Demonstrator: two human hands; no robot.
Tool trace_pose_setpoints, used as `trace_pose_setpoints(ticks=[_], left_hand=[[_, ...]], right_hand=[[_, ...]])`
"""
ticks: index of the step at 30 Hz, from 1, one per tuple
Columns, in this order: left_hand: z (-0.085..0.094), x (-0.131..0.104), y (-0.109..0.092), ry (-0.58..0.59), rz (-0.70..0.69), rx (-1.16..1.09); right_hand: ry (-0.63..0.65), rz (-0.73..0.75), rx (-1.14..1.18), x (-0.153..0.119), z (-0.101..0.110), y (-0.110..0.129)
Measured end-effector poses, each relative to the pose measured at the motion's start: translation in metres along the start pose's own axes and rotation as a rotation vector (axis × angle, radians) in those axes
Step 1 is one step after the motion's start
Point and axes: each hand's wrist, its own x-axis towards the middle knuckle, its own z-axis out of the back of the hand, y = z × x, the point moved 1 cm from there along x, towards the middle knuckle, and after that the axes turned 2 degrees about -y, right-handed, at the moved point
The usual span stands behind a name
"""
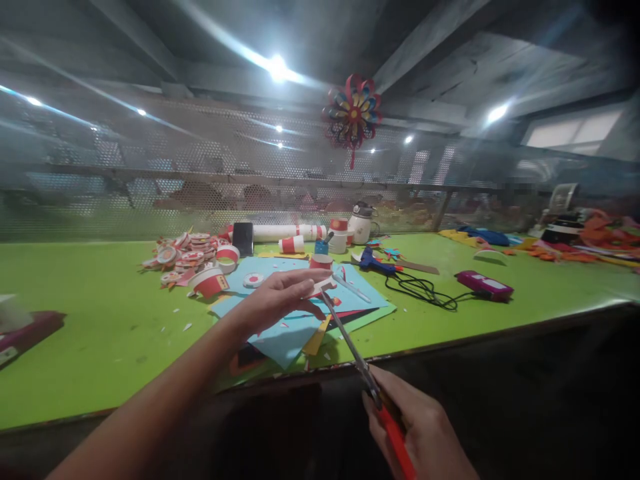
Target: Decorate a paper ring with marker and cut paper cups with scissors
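Note:
Between the thumb and fingers of my left hand [280,297] is a small white and red paper piece [323,287], held over the blue paper sheets. My right hand [415,413] is wrapped round the red handles of a pair of scissors [357,357]. The long metal blades point up and left, their tips at the paper piece; whether they cut into it I cannot tell. Under my left hand lie blue paper sheets [285,343], with a yellow strip [317,337] and small scraps. A round white piece with a red centre [253,280] rests on the blue paper.
Cut paper cups [207,283] and a pile of round paper pieces [187,257] lie left. Behind stand a phone [243,239], a blue pen holder [321,247] and a white jug [361,223]. A blue glue gun [376,262] and a cabled purple box [485,285] lie right.

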Motion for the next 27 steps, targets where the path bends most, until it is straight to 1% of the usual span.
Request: trace_pose_setpoints(ticks=[9,16,20,24,27], left_hand=[[-0.0008,0.0004,-0.0012,0.006,-0.011,0.026],[-0.0017,0.0004,-0.0033,0.010,-0.021,0.052],[-0.0018,0.0007,-0.0029,0.012,-0.019,0.051],[-0.0017,0.0008,-0.0026,0.006,-0.005,0.042],[-0.0019,0.0007,-0.0031,0.009,-0.003,0.052]], right_hand=[[-0.030,0.009,-0.022,-0.0005,-0.0018,-0.0007],[0.019,0.000,-0.045,-0.0028,0.0026,0.0011],[0.020,0.003,-0.047,-0.0042,0.0014,-0.0021],[-0.010,0.018,-0.044,-0.0035,0.0002,-0.0026],[0.010,0.007,-0.054,-0.0029,0.0009,-0.0008]])
